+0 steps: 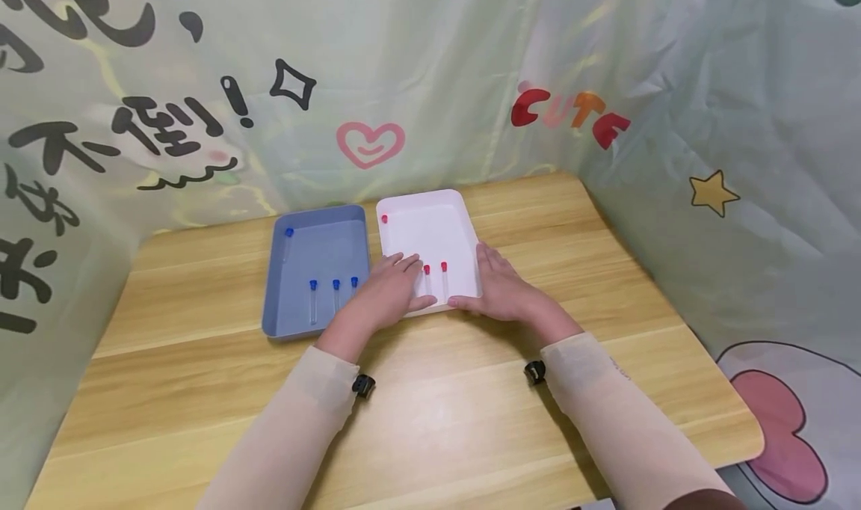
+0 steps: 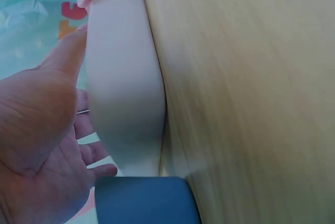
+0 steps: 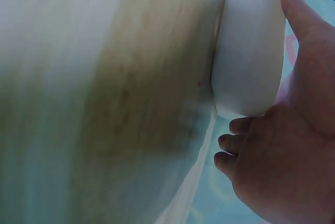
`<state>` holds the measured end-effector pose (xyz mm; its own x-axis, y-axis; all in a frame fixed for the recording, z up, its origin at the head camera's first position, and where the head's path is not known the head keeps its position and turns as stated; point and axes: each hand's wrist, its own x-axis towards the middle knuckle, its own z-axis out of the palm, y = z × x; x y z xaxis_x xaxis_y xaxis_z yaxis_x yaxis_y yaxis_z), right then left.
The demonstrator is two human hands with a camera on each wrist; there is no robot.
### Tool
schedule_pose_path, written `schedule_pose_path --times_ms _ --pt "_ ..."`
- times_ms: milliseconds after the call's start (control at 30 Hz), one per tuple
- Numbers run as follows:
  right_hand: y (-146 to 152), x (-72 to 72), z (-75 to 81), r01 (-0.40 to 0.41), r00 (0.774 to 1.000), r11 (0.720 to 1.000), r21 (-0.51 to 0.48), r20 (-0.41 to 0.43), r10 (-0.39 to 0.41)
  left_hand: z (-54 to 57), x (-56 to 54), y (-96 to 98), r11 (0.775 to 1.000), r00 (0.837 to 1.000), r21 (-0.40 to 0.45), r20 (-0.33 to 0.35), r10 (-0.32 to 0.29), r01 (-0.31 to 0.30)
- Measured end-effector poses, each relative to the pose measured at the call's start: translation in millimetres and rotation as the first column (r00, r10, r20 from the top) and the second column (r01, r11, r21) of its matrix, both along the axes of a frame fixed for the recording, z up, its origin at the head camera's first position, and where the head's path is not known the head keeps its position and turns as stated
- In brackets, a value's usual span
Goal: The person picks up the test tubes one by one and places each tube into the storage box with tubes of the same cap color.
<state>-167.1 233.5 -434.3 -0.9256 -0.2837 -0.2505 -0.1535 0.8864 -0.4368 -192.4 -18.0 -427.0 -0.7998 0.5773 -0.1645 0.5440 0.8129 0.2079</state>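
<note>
A white tray lies on the wooden table between my two hands. My left hand is at its near left corner, fingers straight over the left side and thumb at the near rim. On the opposite side, my right hand lies with straight fingers along the right wall and its thumb at the near corner. Two red-capped clear tubes lie in the tray between the thumbs. A third red cap shows at the far left corner. Both wrist views show the hands against the tray's outer wall.
To the left, a blue-grey tray stands close beside the white one, holding several blue-capped clear tubes; my left hand partly covers its near right corner. Printed cloth hangs behind the table and along its sides.
</note>
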Motion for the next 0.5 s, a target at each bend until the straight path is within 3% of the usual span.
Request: schedule_pose_path --times_ms 500 --pt "5 -4.2 5.1 0.032 0.999 0.994 0.104 0.000 -0.032 11.2 15.7 -16.5 0.994 0.995 0.079 -0.055 0.077 -0.073"
